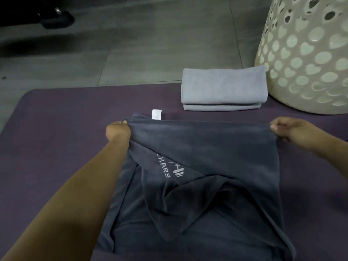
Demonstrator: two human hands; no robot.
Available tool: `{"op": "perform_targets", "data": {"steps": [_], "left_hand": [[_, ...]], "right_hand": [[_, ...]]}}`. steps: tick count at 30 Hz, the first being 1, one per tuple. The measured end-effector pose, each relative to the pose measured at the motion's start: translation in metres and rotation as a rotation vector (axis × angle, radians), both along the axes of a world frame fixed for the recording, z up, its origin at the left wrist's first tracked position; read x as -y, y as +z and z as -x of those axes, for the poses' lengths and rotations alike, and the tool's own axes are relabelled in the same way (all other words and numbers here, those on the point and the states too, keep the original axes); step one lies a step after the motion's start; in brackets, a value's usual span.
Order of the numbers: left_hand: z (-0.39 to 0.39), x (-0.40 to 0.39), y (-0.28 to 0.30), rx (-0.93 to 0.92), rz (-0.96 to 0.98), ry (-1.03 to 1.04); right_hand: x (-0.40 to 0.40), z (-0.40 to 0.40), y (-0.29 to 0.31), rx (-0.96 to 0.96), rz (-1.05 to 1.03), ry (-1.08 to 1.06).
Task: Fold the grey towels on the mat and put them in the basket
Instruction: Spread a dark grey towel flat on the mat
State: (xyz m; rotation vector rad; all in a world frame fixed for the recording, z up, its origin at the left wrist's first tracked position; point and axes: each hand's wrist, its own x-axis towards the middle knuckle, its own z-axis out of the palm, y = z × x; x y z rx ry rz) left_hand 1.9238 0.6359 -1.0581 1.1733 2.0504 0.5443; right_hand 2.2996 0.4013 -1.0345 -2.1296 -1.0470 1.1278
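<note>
A dark grey towel (216, 147) with pale stitched lettering lies bunched on the purple mat (56, 132), its far edge pulled taut between my hands. My left hand (117, 130) pinches the towel's far left corner, beside a small white label (156, 114). My right hand (290, 131) grips the far right corner. Behind it a light grey towel (224, 87) sits folded at the mat's far edge. The cream basket (308, 59), pierced with heart-shaped holes, stands at the right, touching the folded towel.
Grey floor tiles (131, 44) stretch beyond the mat. A dark shoe (56, 17) rests on the floor at the far left. Bare mat lies to the left of the dark towel.
</note>
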Motion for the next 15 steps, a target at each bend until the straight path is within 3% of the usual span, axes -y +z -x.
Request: {"op": "perform_targets", "data": {"steps": [3,5,11,15], "left_hand": [[-0.001,-0.013,-0.006,-0.038,-0.024,-0.04],[-0.004,-0.017,-0.012,-0.026,-0.051,-0.08],[-0.008,-0.02,-0.023,-0.065,-0.075,-0.142],[-0.006,-0.026,-0.024,-0.125,-0.05,-0.176]], "right_hand": [[-0.006,-0.006,-0.009,0.415,0.283,0.322],[-0.008,-0.004,-0.02,0.528,0.427,0.388],[-0.006,0.008,-0.046,0.606,0.311,0.092],[0.005,0.008,-0.048,0.472,0.328,-0.173]]}}
